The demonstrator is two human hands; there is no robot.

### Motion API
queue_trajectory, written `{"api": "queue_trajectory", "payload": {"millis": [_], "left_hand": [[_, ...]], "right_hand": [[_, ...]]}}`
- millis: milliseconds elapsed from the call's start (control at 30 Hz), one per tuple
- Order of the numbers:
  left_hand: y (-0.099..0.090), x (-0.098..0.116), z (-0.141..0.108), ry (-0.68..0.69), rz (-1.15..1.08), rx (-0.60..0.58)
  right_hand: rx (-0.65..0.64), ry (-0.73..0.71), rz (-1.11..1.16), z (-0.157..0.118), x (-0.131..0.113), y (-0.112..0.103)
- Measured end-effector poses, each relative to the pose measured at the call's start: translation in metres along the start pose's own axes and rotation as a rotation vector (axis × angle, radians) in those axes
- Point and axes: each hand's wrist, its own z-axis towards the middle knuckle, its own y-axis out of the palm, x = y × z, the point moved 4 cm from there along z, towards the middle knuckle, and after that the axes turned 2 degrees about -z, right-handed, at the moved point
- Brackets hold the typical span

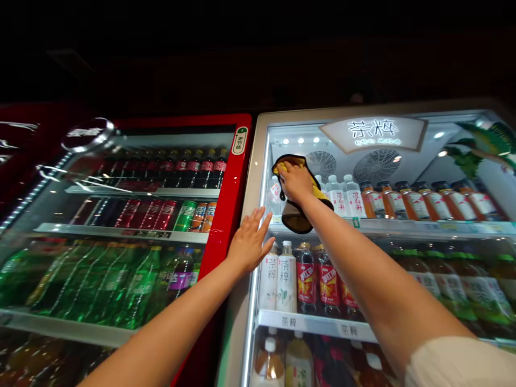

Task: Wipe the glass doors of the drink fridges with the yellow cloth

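Observation:
My right hand (296, 181) presses a yellow cloth with dark edging (322, 196) against the glass door (342, 236) of the lit drinks fridge, near its upper left corner. Part of the cloth hangs below the hand in a brown, dark-edged fold. My left hand (249, 242) lies spread and flat, holding nothing, at the pale left frame (252, 177) of the same fridge. Through the glass behind the cloth stand clear water bottles (336, 196), some partly covered by the cloth and my right arm.
Left of this fridge stands a red-framed fridge (237, 177) with shelves of cola bottles (193, 166), cans (187, 215) and green bottles (145, 279). Amber bottles (397, 201) and red-labelled bottles (307, 277) fill shelves on the right. A lit sign (373, 133) sits high on the door.

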Motion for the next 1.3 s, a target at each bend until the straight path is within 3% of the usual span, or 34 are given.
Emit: {"api": "queue_trajectory", "payload": {"millis": [100, 167, 300, 433, 500, 567, 667, 733, 867, 933, 1000, 1100, 1167, 1300], "left_hand": [[0.001, -0.006, -0.007, -0.035, 0.013, 0.019], [0.003, -0.012, -0.014, -0.040, 0.034, 0.026], [0.006, -0.016, -0.024, -0.014, 0.108, 0.048], [0.010, -0.014, -0.026, -0.011, 0.167, 0.064], [0.010, -0.013, -0.027, -0.006, 0.174, 0.063], [0.010, -0.013, -0.028, 0.002, 0.174, 0.063], [0.009, -0.014, -0.031, 0.015, 0.169, 0.070], [0.007, -0.014, -0.034, 0.018, 0.173, 0.077], [0.007, -0.013, -0.037, 0.011, 0.196, 0.058], [0.009, -0.013, -0.038, -0.019, 0.198, 0.048], [0.009, -0.013, -0.038, -0.084, 0.189, 0.049], [0.009, -0.012, -0.036, -0.143, 0.168, 0.036], [0.005, -0.010, -0.033, -0.130, 0.161, 0.015], [-0.004, -0.006, -0.031, -0.084, 0.150, 0.006]], "right_hand": [[-0.056, -0.320, 0.118, -0.018, -0.014, 0.001], [-0.068, -0.405, 0.176, -0.024, -0.007, 0.000], [-0.012, -0.236, 0.113, 0.001, -0.003, 0.005], [0.007, -0.099, 0.023, 0.031, -0.036, 0.016], [-0.014, -0.155, 0.018, 0.029, -0.054, 0.020], [-0.052, -0.311, 0.040, 0.019, -0.065, 0.022], [-0.106, -0.527, 0.102, 0.011, -0.067, 0.021], [-0.111, -0.492, 0.095, 0.019, -0.060, 0.021], [-0.040, -0.260, 0.032, 0.032, -0.059, 0.021], [-0.030, -0.303, 0.044, 0.019, -0.071, 0.022], [-0.054, -0.434, 0.085, -0.003, -0.083, 0.022], [-0.115, -0.534, 0.102, -0.020, -0.081, 0.016], [-0.122, -0.433, 0.054, -0.019, -0.062, 0.009], [-0.025, 0.027, -0.078, -0.031, -0.018, -0.005]]}}
